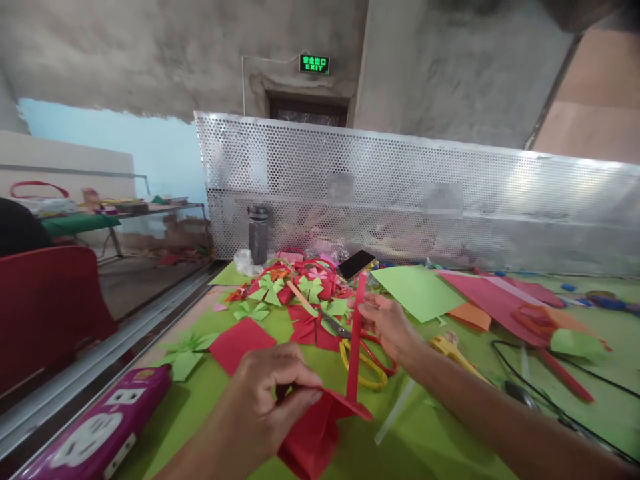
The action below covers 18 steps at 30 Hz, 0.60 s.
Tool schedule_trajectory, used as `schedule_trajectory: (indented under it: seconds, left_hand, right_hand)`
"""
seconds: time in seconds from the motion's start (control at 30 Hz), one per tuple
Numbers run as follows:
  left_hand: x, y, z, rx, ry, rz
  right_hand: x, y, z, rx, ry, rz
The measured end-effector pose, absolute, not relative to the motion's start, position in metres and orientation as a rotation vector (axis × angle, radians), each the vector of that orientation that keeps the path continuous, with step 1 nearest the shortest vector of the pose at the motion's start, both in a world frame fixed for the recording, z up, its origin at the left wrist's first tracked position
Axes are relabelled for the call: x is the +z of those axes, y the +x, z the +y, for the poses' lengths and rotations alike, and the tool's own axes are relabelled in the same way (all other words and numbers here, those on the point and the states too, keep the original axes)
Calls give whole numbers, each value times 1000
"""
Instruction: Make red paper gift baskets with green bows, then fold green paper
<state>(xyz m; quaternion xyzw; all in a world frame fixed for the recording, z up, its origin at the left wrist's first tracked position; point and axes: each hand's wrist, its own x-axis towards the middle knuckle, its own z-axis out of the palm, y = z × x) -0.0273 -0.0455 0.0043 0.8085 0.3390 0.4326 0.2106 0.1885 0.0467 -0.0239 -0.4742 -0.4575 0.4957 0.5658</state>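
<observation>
My left hand (270, 393) pinches the edge of a folded red paper basket (315, 440) low in the view. A long red paper strip (355, 340) rises upright from the basket's rim. Near its upper end, my right hand (383, 320) has its fingers closed around the strip. Behind the strip lie scissors (367, 370) with red and yellow handles, partly covered by the strip and hand. A red paper square (243, 343) is on the table beyond my left hand. Green paper flowers (267, 290) lie further back.
A purple pencil case (100, 427) sits at the left edge. A yellow glue gun (457, 357) and black cable (530, 353) are to the right, near coloured sheets (420, 290). Behind stand a bottle (258, 237), a phone (357, 265) and a perforated metal panel (400, 167).
</observation>
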Motion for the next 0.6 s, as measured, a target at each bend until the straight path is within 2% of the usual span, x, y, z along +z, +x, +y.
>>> schedule_trajectory:
  seconds: [0.3,0.47,0.6]
  left_hand:
    - [8,-25,-40,1037,2020,1114]
    - [8,-21,-37,1060,1858,993]
    - [7,-21,-37,1057,1811,809]
  right_hand:
    - [11,167,20,841,-858,-1465]
    - [11,167,3,212,-574,-1953]
    - [10,171,0,-158,-542,-2074]
